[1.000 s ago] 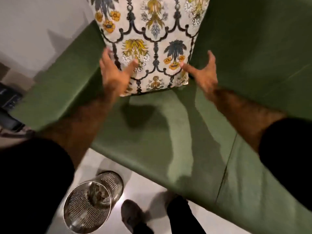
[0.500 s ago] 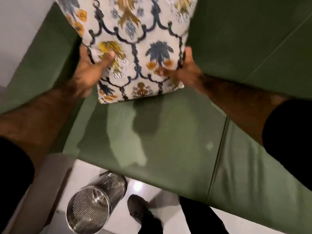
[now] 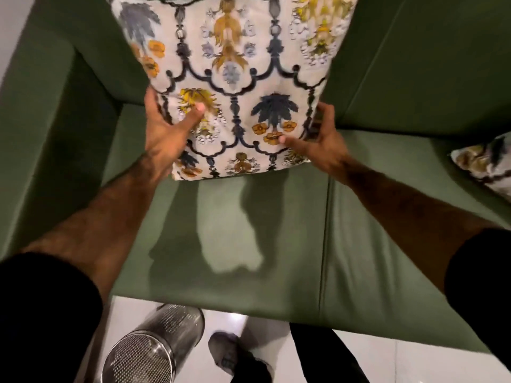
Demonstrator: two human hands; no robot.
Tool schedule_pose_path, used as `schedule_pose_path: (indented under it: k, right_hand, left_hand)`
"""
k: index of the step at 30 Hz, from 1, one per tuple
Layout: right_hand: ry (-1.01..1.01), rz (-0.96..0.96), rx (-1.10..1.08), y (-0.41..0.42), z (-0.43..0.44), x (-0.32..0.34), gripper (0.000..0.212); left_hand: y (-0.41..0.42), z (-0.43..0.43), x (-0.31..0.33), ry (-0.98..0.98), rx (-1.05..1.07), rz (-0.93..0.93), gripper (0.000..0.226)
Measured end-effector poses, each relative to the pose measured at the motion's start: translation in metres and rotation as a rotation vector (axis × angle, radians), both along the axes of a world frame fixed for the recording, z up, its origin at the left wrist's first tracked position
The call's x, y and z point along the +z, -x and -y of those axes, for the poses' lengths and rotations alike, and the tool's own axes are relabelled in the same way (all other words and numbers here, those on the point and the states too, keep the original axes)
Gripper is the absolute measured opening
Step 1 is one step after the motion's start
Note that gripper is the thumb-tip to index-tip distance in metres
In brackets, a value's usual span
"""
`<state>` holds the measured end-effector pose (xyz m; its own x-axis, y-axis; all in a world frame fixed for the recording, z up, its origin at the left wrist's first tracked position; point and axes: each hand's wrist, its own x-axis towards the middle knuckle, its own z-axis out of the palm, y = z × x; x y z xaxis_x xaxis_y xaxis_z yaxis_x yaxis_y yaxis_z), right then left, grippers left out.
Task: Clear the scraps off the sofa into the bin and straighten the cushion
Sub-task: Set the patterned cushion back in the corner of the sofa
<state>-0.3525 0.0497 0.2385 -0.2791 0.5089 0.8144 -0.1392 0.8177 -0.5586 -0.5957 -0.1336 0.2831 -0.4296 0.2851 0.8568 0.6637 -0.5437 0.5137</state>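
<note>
Head view: a second ago both hands were spread and only nearing the cushion [image 3: 235, 87]; half a second ago they closed on its lower corners, and now they hold it propped against the corner of the sofa [image 3: 249, 239], its bottom edge down on the seat. So the straightening step looks to be under way. No scraps show on the visible seat, which suggests the clearing is done. The bin [image 3: 149, 352] stands on the floor just in front of the sofa.

The left hand [image 3: 163, 134] clasps the cushion's lower left edge, thumb pressed on the front, fingers behind. The right hand [image 3: 320, 145] grips the lower right corner likewise, thumb on the print. Another cushion [image 3: 486, 164] lies at the far right.
</note>
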Motion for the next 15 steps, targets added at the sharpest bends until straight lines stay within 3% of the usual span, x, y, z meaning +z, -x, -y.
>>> schedule_pose_path:
  k: [4, 6, 7, 10, 12, 15]
  right_hand:
    - [0.055, 0.027, 0.130, 0.059, 0.040, -0.041, 0.090]
    - [0.127, -0.022, 0.161, 0.088, 0.058, -0.075, 0.082]
    - [0.181, -0.064, 0.153, 0.093, 0.062, -0.090, 0.078]
    - [0.411, -0.416, 0.019, 0.072, 0.053, -0.120, 0.068]
    - [0.552, -0.667, -0.157, 0.042, 0.034, -0.133, 0.072]
    - [0.663, -0.648, -0.294, 0.002, 0.005, -0.147, 0.097]
  left_hand:
    - [0.069, 0.051, -0.086, -0.312, 0.641, 0.195, 0.075]
    - [0.091, 0.082, -0.136, -0.394, 0.775, 0.198, 0.050]
    - [0.092, 0.089, -0.157, -0.395, 0.802, 0.109, 0.039]
    - [0.071, 0.070, -0.181, -0.166, 0.690, -0.208, 0.033]
    - [0.048, 0.036, -0.172, 0.127, 0.548, -0.316, 0.047]
    - [0.014, -0.016, -0.138, 0.523, 0.332, -0.437, 0.085]
